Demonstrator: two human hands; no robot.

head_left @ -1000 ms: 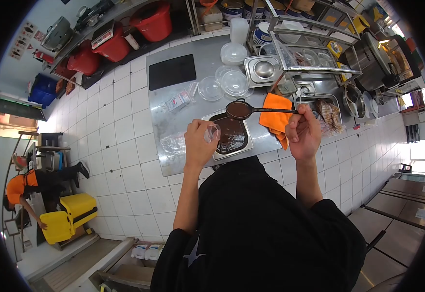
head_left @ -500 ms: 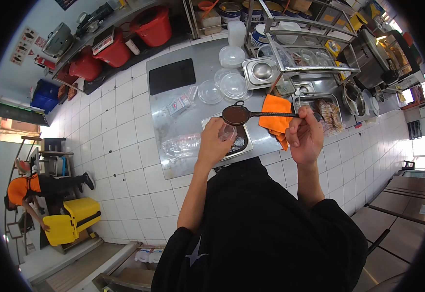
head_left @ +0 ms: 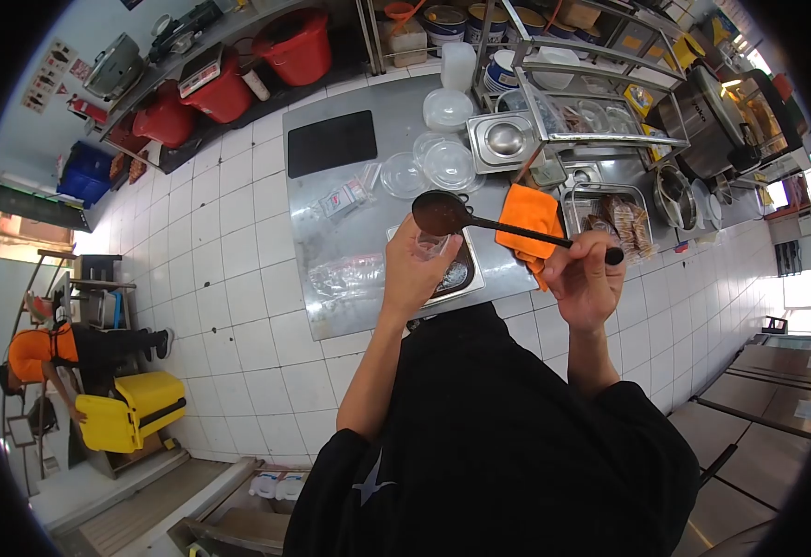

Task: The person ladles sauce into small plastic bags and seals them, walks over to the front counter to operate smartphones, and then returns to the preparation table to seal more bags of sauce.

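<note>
My right hand (head_left: 586, 283) grips the far end of a black ladle's handle. The ladle (head_left: 441, 213) is tilted, its bowl over a small clear plastic cup (head_left: 432, 245). My left hand (head_left: 412, 274) is wrapped round that cup, above the steel pan (head_left: 477, 278) of dark brown sauce (head_left: 456, 276). The hand and ladle hide much of the pan. How much the cup holds cannot be made out. An orange cloth (head_left: 528, 223) lies right of the pan, under the ladle's handle.
Clear round lids (head_left: 447, 161), a black board (head_left: 331, 144) and plastic packets (head_left: 343, 199) lie on the steel table (head_left: 331, 320). A metal rack (head_left: 610, 139) stands behind at the right. At the far left, a person in orange (head_left: 44, 353) touches a yellow bin (head_left: 146, 395).
The ladle's bowl has shifted left and tipped over the cup. My left hand has moved right with the cup, over the pan. My right hand has lowered slightly.
</note>
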